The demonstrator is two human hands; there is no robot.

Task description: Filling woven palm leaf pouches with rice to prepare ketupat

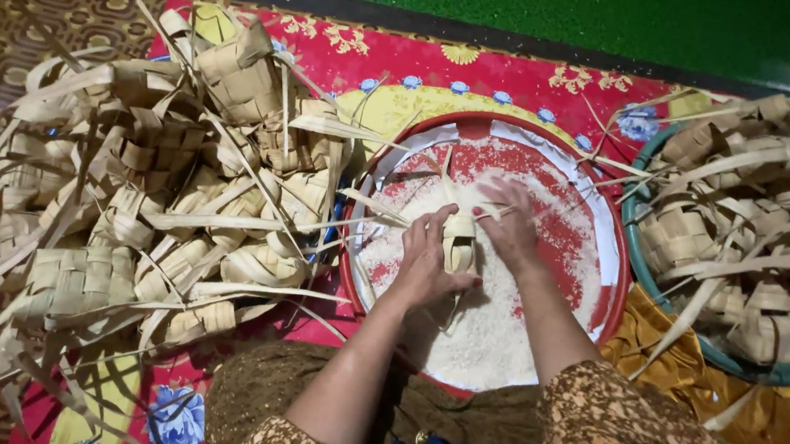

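Note:
A small woven palm-leaf pouch (460,246) is held over a round red tray (611,295) spread with white rice (490,323). My left hand (426,264) grips the pouch from the left, thumb against its side. Fingers of my right hand (511,224) rest on the pouch's top right and on the rice behind it. Loose leaf strips stick up from the pouch towards the tray's far rim.
A big heap of empty woven leaf pouches (152,203) lies on the red patterned mat (482,69) at the left. A green basin (640,269) at the right holds several more pouches (752,222). Green flooring runs along the far edge.

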